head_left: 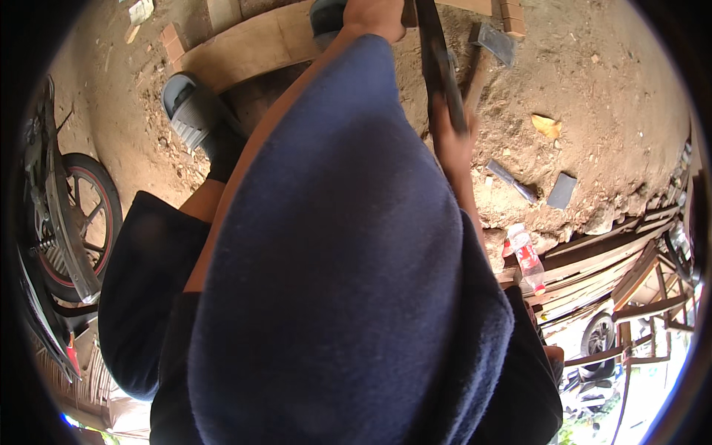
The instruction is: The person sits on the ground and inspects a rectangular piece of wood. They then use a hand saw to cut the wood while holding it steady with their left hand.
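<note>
The right hand (452, 144) has its fingers clamped on a long dark blade (437, 59). The left hand (374, 15) presses on a curved wooden plank (252, 48), its fingers hidden; a hatchet (493, 44) lies just beside the blade.

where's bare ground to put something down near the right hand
Bare dirt lies right of the hatchet, up past the yellow leaf. Crowded: near the right hand, the chisel, grey stone and plastic bottle by the stacked timber.
</note>
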`<state>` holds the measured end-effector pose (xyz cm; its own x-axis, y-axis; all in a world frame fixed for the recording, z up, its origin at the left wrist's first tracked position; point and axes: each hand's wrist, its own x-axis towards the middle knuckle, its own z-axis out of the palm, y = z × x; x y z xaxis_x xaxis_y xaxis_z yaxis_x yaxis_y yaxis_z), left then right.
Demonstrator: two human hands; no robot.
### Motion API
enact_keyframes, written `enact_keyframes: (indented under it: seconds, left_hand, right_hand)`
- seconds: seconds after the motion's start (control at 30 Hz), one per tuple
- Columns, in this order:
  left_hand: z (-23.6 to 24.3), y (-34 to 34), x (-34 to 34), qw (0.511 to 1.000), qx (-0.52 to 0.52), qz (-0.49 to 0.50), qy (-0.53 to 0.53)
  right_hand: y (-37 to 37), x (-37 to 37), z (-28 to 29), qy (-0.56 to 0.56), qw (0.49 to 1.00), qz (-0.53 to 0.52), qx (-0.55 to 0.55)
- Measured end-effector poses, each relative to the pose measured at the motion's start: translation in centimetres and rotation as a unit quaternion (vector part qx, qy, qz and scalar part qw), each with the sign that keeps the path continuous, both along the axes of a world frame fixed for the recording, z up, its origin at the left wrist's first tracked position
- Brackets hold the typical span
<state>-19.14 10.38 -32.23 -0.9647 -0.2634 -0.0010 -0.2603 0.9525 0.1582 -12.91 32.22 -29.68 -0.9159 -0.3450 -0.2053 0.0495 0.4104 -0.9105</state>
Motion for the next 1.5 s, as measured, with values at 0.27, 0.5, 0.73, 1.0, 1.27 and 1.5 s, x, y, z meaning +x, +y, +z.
enact_keyframes:
  seconds: [0.27, 0.5, 0.73, 1.0, 1.27, 1.5]
  left_hand:
    - [-0.2, -0.7, -2.1, 0.968, 0.134, 0.010, -0.212]
    - [0.1, 0.5, -0.7, 0.985, 0.015, -0.001, -0.174]
    - [-0.9, 0.3, -0.8, 0.998, -0.007, 0.004, -0.065]
    - [-0.8, 0.8, -0.9, 0.996, -0.014, -0.010, -0.093]
    - [-0.8, 0.1, -0.6, 0.997, 0.004, -0.004, -0.078]
    - [-1.1, 0.6, -0.8, 0.996, -0.020, -0.006, -0.087]
  right_hand:
    - [-3.7, -2.8, 1.4, -0.052, 0.998, -0.037, -0.016]
    - [2.4, 2.9, -0.5, 0.003, 1.000, 0.012, 0.008]
    - [-2.2, -1.2, 0.8, -0.022, 1.000, -0.018, 0.007]
    - [3.7, 5.1, -0.6, -0.013, 1.000, -0.023, -0.004]
    - [-1.6, -1.9, -0.5, -0.071, 0.997, -0.025, -0.028]
    - [3.5, 4.6, -0.1, 0.151, 0.985, 0.040, 0.075]
